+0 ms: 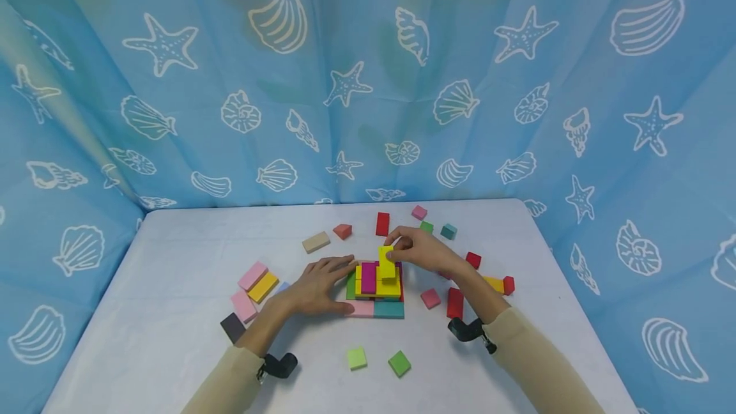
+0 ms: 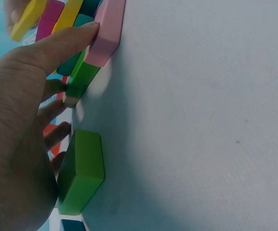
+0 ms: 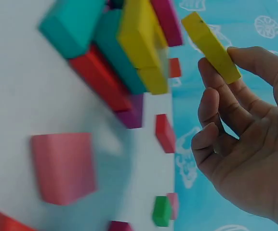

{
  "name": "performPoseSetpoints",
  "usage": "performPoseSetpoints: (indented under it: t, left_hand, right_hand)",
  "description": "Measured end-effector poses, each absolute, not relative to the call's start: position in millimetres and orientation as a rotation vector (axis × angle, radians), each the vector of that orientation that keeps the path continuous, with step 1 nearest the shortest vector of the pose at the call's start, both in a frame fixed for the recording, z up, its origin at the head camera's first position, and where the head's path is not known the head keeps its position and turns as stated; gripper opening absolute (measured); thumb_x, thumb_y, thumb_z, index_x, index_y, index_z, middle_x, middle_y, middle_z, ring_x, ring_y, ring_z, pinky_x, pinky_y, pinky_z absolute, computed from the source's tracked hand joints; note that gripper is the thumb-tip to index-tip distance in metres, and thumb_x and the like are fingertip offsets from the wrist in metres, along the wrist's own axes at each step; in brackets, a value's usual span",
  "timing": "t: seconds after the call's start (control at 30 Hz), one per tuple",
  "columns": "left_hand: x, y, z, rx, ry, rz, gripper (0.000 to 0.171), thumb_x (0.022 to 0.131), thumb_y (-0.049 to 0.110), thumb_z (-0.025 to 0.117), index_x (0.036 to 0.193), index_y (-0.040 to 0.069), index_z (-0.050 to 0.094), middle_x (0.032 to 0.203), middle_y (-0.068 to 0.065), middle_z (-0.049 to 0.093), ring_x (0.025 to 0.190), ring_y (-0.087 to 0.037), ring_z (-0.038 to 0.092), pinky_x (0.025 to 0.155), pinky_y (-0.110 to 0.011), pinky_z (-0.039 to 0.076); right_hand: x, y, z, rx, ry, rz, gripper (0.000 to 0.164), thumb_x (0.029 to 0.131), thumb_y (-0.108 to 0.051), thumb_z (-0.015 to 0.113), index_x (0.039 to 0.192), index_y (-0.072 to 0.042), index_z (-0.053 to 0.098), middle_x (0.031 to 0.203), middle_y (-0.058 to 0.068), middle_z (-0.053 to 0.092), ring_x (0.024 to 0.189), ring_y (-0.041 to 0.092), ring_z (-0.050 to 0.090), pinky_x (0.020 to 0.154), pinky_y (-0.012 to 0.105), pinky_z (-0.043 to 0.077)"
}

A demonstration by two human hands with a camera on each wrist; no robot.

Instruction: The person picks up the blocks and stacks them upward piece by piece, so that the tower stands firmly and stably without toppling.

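Note:
My right hand (image 1: 422, 249) pinches a yellow block (image 3: 210, 45) between thumb and fingers, tilted above a layered stack of colored blocks. In the stack, a purple block (image 1: 368, 278) lies on a yellow layer (image 3: 138, 36), over teal, red and green blocks. Along its front edge are a pink block (image 1: 360, 309) and a teal block (image 1: 389, 310). My left hand (image 1: 319, 286) rests at the stack's left side, fingers spread. In the left wrist view, its thumb lies on the pink block, and its fingers reach along the back beyond a green block (image 2: 83, 77).
Two green blocks, one lighter (image 1: 356, 358) and one darker (image 1: 399, 363), lie in front. Pink, yellow and black (image 1: 232, 327) blocks lie to the left. Red (image 1: 455, 303), pink (image 1: 430, 298) and other blocks are scattered right and behind on the white table (image 1: 172, 260). A blue curtain (image 1: 368, 126) hangs behind.

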State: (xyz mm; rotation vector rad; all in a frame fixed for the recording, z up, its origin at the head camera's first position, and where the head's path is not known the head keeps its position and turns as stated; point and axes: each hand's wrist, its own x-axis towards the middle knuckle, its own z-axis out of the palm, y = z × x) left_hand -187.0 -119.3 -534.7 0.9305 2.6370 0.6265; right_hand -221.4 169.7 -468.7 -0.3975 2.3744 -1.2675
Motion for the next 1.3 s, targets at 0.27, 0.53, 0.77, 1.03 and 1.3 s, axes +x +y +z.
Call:
performPoseSetpoints:
  t: [0.27,0.53,0.77,1.03,1.3]
  left_hand:
    - [-186.6,-118.6,-533.5,0.929,2.632,0.643,0.094,0.08,0.056,0.077,0.159,0.031,0.031,0.165,0.001,0.027,0.15,-0.03,0.024,0.117,-0.062,0.023]
    - [-186.1,-118.4,-534.5,0.927,2.64,0.624,0.094,0.081,0.057,0.076,0.159,0.031,0.03,0.165,0.003,0.026,0.15,-0.029,0.024,0.118,-0.061,0.023]
    - [-186.6,-118.4,-535.3,0.929,2.641,0.627,0.095,0.081,0.057,0.076,0.159,0.029,0.031,0.166,0.002,0.026,0.15,-0.029,0.024,0.118,-0.061,0.023]
    - [-187.1,-119.7,-537.2,0.932,2.635,0.637,0.096,0.081,0.06,0.074,0.16,0.029,0.029,0.166,0.003,0.025,0.151,-0.03,0.023,0.118,-0.061,0.022]
    - [-187.5,-120.2,-537.0,0.935,2.641,0.625,0.094,0.081,0.059,0.074,0.159,0.031,0.03,0.166,0.002,0.025,0.151,-0.028,0.023,0.118,-0.06,0.022]
  right_hand:
    - [-213.0,173.7,-492.7,-0.324,2.366,-1.267,0.032,0.087,-0.036,0.078,0.113,-0.021,0.066,0.098,-0.002,0.072,0.097,0.025,0.064,0.087,0.044,0.055]
    - [-211.6,175.7,-502.3,-0.323,2.407,-1.287,0.031,0.088,-0.035,0.076,0.115,-0.022,0.066,0.107,-0.003,0.07,0.104,0.019,0.06,0.09,0.043,0.055]
    - [-207.4,173.9,-509.4,-0.327,2.393,-1.279,0.032,0.089,-0.035,0.074,0.117,-0.022,0.066,0.108,-0.003,0.068,0.108,0.02,0.058,0.087,0.038,0.055]
    - [-203.8,171.9,-516.2,-0.34,2.429,-1.279,0.03,0.089,-0.036,0.075,0.114,-0.022,0.067,0.106,-0.005,0.068,0.108,0.019,0.057,0.086,0.037,0.057]
    - [-199.7,171.6,-515.2,-0.369,2.427,-1.293,0.03,0.089,-0.037,0.075,0.114,-0.023,0.067,0.11,-0.003,0.066,0.109,0.021,0.057,0.087,0.039,0.057]
